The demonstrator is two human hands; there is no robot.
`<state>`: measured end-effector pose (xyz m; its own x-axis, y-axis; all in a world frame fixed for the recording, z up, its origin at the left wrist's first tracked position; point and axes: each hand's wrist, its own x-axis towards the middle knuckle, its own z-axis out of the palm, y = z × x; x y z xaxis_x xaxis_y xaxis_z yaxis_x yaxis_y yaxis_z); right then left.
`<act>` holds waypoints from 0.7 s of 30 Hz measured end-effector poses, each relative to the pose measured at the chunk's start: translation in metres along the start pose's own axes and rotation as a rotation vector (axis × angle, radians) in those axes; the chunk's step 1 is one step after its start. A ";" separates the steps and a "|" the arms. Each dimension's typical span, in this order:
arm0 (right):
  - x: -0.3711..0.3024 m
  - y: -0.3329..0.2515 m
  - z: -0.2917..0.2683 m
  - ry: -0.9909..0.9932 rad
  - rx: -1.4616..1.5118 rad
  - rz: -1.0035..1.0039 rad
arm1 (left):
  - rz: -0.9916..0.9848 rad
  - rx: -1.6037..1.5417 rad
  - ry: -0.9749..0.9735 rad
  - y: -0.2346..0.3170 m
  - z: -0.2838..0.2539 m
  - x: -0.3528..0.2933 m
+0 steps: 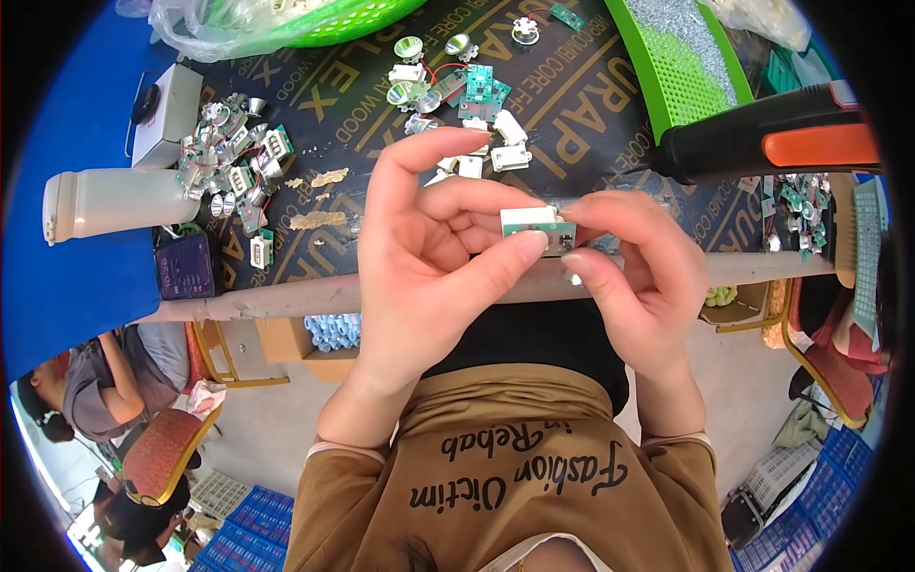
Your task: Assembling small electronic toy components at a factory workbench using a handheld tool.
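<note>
Head view: both hands are raised over the near edge of the dark printed workbench (591, 124), pinching one small part between them. The left hand (429, 248) has its thumb pressed against the near side of a small green circuit board with a white plastic housing (537, 225), index finger arched above it and other fingers curled behind. The right hand (634, 272) grips the same board from its right end, thumb underneath and fingertips on top, so both grips are closed on the part, not spread. The board sits just above the bench edge, in front of the person's brown shirt. Beyond the board on the bench lies a loose scatter of white housings, green boards and small reflector cups (457, 86). Left of the board is a second heap of the same parts (233, 162), with a white bottle lying on its side (114, 202) and a grey box (167, 114) further left. Right of the board rests a black and orange power tool (772, 143), with a green tray of small metal bits (681, 57) behind it.
</note>
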<state>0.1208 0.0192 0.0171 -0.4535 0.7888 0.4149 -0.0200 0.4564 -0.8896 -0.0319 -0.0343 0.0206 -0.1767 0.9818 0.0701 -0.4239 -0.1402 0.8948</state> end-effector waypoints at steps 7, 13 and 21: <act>-0.002 0.001 -0.001 -0.057 0.369 0.183 | 0.096 0.040 -0.015 -0.004 0.001 -0.002; -0.006 0.000 -0.002 -0.084 0.384 0.142 | 0.169 0.087 -0.037 -0.004 0.001 -0.004; -0.004 -0.002 -0.003 -0.080 0.365 0.151 | 0.163 0.076 -0.041 -0.004 0.001 -0.004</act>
<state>0.1255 0.0163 0.0174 -0.5430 0.7948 0.2710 -0.2564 0.1505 -0.9548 -0.0283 -0.0370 0.0173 -0.2009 0.9514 0.2332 -0.3240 -0.2892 0.9008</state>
